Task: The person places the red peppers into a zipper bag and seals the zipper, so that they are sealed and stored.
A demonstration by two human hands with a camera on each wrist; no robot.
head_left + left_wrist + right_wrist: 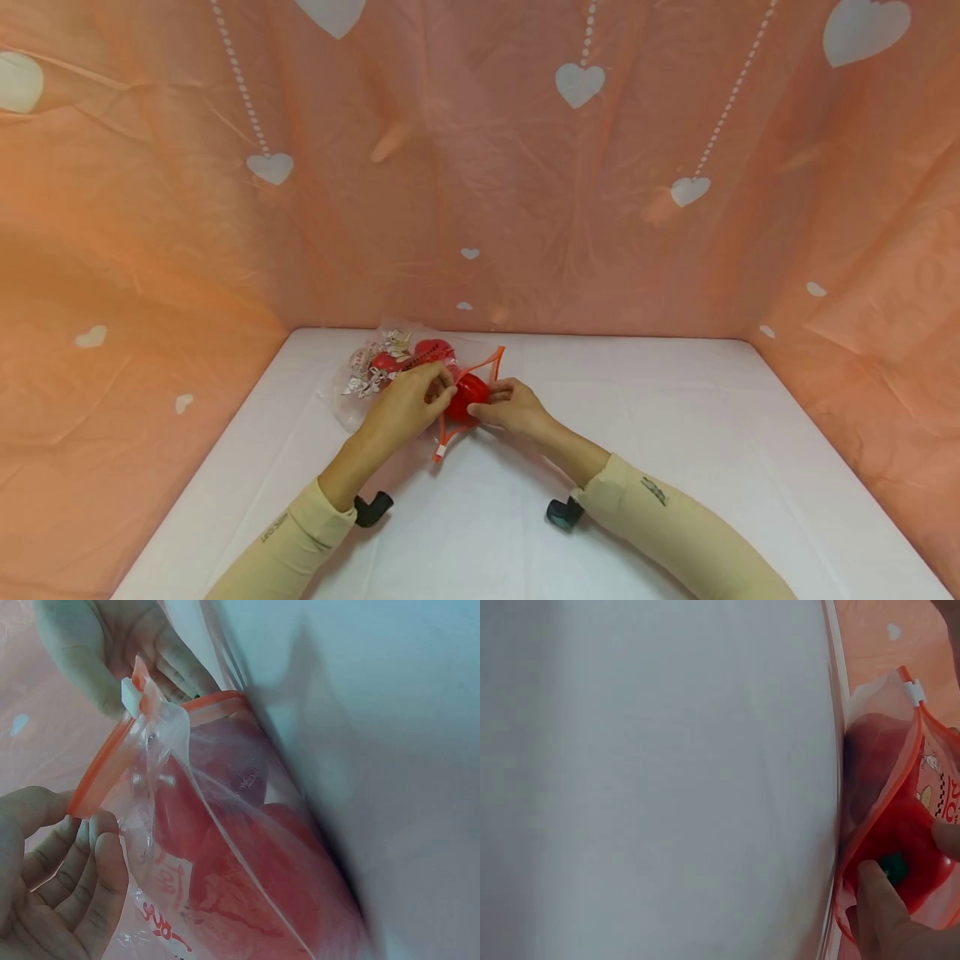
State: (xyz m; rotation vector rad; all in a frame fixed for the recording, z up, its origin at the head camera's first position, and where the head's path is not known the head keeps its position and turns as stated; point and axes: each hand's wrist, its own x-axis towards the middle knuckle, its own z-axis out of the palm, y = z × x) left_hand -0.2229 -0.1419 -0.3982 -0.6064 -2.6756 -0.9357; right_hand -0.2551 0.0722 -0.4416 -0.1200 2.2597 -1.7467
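A clear zip bag (337,400) with printed figures and an orange zip edge (105,771) lies on the table, its mouth spread toward the right. In the mouth sits a red bell pepper (469,393) whose green stem (893,866) shows in the right wrist view. My left hand (408,402) pinches the orange edge between thumb and fingers. My right hand (517,408) holds the pepper at its stem end, thumb on one side and fingers on the other. More red rounded pieces (255,874) show through the bag's film; their kind is partly hidden.
The white tabletop (660,442) extends around the bag. Pink curtains (510,183) with white hearts enclose the back and sides. A white slider (914,692) sits on the zip. Black wrist-worn devices (564,513) hang below both sleeves.
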